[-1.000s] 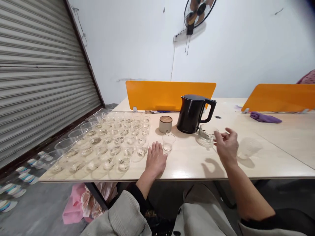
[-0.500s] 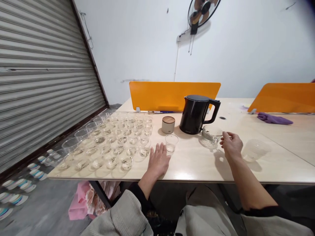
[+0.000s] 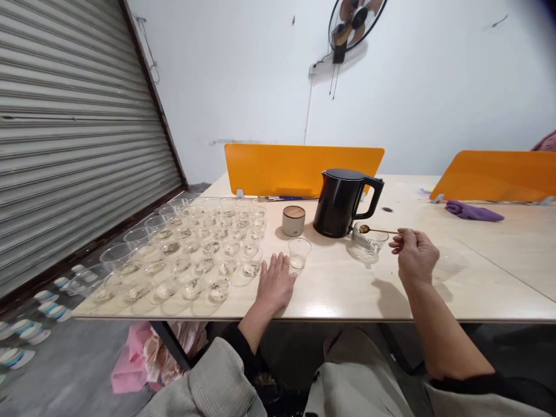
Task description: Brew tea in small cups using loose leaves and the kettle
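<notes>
My right hand (image 3: pixel 416 253) pinches the handle of a thin gold-coloured spoon (image 3: pixel 382 231). The spoon's bowl is over the rim of a ribbed clear glass bowl (image 3: pixel 366 246), at its left side; whether anything lies in the spoon I cannot tell. My left hand (image 3: pixel 276 282) rests flat on the table with the fingers stretched out. Close to its fingertips stands a clear plastic cup (image 3: pixel 299 255). Left of that hand, several rows of clear cups (image 3: pixel 204 266) hold dark bits at the bottom.
Behind the glass bowl stands a black kettle (image 3: pixel 341 202). A grey canister with a wooden lid (image 3: pixel 294 221) is to its left. Clear stacked cups (image 3: pixel 449 263) lie right of my right hand. Orange dividers (image 3: pixel 299 171) and a purple cloth (image 3: pixel 473 211) are farther back.
The spoon has come up out of the glass bowl, and my right hand has lifted slightly and turned. My left hand stays flat on the table. The view has shifted a little.
</notes>
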The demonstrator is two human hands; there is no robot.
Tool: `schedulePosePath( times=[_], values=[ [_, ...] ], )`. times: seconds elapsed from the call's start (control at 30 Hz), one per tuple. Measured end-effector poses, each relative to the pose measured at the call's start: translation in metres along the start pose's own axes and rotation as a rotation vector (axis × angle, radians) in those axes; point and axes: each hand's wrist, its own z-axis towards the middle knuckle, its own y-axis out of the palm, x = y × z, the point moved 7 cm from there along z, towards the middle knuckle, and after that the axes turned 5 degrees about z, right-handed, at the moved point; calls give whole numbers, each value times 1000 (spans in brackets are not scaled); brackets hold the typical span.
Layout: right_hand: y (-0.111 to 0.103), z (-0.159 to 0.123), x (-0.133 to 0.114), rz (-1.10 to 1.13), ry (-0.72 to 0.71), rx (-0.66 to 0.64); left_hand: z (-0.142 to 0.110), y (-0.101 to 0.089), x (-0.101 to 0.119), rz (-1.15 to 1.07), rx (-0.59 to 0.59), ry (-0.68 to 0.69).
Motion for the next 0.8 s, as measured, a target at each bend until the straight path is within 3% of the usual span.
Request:
schedulePosePath(
  times=[0.13, 0.23, 0.37, 0.57, 0.67, 0.8],
  values=[
    [23, -31, -39, 142, -33, -108, 1, -3, -4, -97, 10, -37],
    [51, -60, -56, 151, -37, -270, 2, -4, -8, -187, 26, -53],
    [94, -97, -64, 55, -118, -551, 5, -5, -7, -249, 41, -40],
    [146, -140, -61, -276, -409, -910, 13, -2, 3, -282, 5, -35],
    [158, -149, -59, -373, -481, -952, 13, -2, 5, -295, 4, -40],
    [158, -142, -56, -408, -463, -856, 10, -3, 5, -313, 9, -40]
  ],
)
